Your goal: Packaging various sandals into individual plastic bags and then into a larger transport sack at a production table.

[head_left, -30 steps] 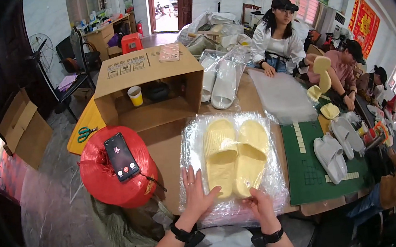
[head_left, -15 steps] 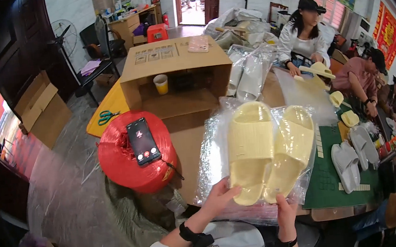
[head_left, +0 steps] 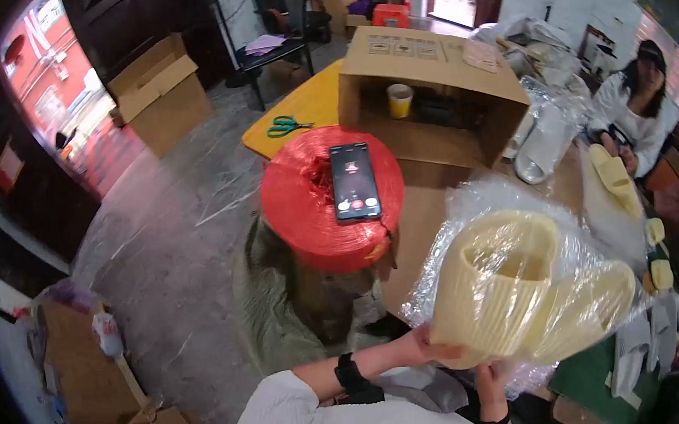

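Note:
A pair of pale yellow slippers (head_left: 481,300) is raised and tilted toward me, with clear plastic wrap (head_left: 470,198) around and behind it. My left hand (head_left: 435,346) is closed on the lower left edge of the nearer slipper, at its heel end. Under the pair, my right hand (head_left: 493,376) grips at the lower edge; the slippers and plastic partly hide its fingers. To the left of the slippers, a phone (head_left: 354,181) with its screen lit lies on a big red roll of plastic twine (head_left: 289,209).
An open cardboard box (head_left: 422,50) stands behind, with a paper cup (head_left: 400,100) inside. Green-handled scissors (head_left: 289,124) lie on a yellow tabletop (head_left: 295,105). Grey slippers (head_left: 632,355) rest on a green mat (head_left: 592,372) at right. A co-worker (head_left: 643,110) sits at the far right.
My view has swung left and down. Both hands have lifted the slippers and tipped them up, so that their toe ends now face me more. The plastic has come up with them.

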The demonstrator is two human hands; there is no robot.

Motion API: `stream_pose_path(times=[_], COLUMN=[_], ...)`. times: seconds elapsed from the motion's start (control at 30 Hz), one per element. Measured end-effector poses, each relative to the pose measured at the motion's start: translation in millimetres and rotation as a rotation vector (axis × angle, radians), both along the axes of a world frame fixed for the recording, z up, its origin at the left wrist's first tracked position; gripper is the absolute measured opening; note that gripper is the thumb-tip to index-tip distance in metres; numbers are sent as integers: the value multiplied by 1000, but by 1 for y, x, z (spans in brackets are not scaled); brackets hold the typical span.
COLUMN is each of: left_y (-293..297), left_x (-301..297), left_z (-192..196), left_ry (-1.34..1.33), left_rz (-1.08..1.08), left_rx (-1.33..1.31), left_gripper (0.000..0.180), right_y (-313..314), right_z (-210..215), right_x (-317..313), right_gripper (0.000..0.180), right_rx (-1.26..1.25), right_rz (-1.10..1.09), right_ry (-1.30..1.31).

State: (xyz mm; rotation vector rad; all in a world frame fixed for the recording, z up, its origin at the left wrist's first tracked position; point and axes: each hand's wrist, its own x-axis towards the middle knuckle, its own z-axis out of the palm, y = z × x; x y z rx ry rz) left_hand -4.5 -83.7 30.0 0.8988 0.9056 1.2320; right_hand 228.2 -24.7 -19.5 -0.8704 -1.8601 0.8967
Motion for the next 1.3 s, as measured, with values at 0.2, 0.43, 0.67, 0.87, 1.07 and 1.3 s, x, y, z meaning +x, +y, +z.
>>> stream_pose_path(times=[0.2,0.43,0.67,0.87,1.07,1.3], left_y=[-114,-306,-255,-79,-88,-117], left_x=[-155,-271,-292,-216,-209,-189], left_z=[-41,60,-20,-109,-376,-422], left_ry=[560,269,55,-32,1013,1105], left_rz=[-148,256,493,526,704,359], left_rx=[140,-519,-803,-572,-461,-608], left_gripper=[63,63,49,30,27,44], right_y=[19,33,48,50,56,54], right_z=[88,85,84,65,51,54], right_x=[-47,-35,-13,9,-3,2], right_gripper=[46,29,21,24,32,34], right_rx=[117,4,37,189,148,53], right_rz=[702,177,-49,-204,-250,-219], right_ry=[-530,-311,-319,-353,-367,-486])
